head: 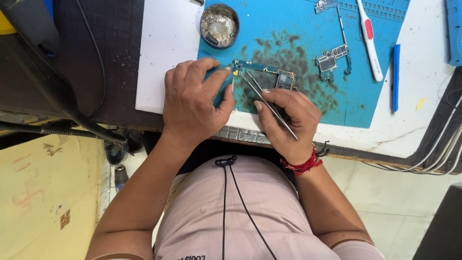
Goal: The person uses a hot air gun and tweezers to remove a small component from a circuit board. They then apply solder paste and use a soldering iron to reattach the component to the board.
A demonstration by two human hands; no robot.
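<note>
The right hand (288, 118) pinches metal tweezers (267, 102) closed-fingered, tips at the circuit board (262, 77) on the blue mat (308, 29), which the left hand (192, 103) should pin flat, fingertips pressing its edge.

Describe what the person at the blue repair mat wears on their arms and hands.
Both hands, left hand and right hand, are bare, without gloves or rings. A red braided thread wristband with dark loose ends circles the right wrist. Short pale pink sleeves end above the elbows, forearms uncovered.
</note>
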